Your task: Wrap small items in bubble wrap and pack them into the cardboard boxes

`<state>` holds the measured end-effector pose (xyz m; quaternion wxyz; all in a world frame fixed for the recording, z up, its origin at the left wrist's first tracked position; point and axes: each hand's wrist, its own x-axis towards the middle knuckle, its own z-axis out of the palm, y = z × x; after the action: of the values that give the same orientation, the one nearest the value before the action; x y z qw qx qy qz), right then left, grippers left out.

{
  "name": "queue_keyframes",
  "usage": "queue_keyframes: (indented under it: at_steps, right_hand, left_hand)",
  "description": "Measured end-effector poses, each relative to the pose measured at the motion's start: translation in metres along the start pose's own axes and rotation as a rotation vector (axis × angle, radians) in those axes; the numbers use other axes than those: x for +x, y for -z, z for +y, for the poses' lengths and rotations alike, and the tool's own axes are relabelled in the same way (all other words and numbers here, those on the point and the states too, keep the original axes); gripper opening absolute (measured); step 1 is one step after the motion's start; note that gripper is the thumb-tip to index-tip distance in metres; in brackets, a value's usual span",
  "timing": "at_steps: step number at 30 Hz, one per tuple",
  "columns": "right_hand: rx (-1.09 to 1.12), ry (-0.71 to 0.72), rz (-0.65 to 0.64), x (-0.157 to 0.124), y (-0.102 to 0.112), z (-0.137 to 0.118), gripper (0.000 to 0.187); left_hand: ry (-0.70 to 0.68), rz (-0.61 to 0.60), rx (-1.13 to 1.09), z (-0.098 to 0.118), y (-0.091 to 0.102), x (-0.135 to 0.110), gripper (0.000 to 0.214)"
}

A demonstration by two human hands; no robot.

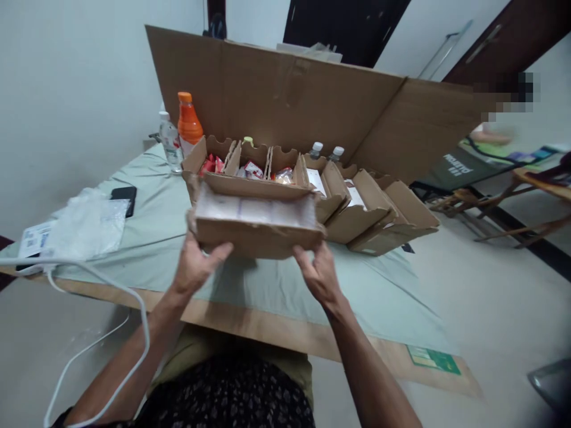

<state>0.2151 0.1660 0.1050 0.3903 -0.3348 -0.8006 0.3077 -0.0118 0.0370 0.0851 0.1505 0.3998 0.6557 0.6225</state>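
Above the table [147, 238], the left hand [196, 264] and right hand [319, 273] gripped a cardboard tray [256, 223] by its bottom edge; tilting could have spilled its packets.

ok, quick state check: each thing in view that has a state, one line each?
cardboard tray: lifted off the table, held level at both ends
left hand: gripping the tray's left end
right hand: gripping the tray's right end
orange bottle: upright, capped
clear bottle: upright, capped
row of boxes: open, flaps up
big cardboard sheet: standing on edge behind the boxes
phone: lying flat, screen dark
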Motion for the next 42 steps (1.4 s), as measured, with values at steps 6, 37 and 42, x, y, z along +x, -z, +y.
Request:
queue_keyframes:
  at_steps: [6, 37, 42]
  right_hand:
    - [-0.037, -0.056, 0.023, -0.057, 0.007, 0.006, 0.063]
    - [0.199, 0.217, -0.721, 0.125, -0.25, -0.005, 0.086]
    - [0.245, 0.261, -0.706, 0.126, -0.272, -0.011, 0.079]
  left_hand:
    - [0.17, -0.03, 0.056, -0.026, -0.002, -0.056, 0.089]
    - [0.047, 0.545, 0.317, -0.072, 0.041, -0.028, 0.101]
    - [0.054, 0.576, 0.324, -0.082, 0.037, -0.03, 0.096]
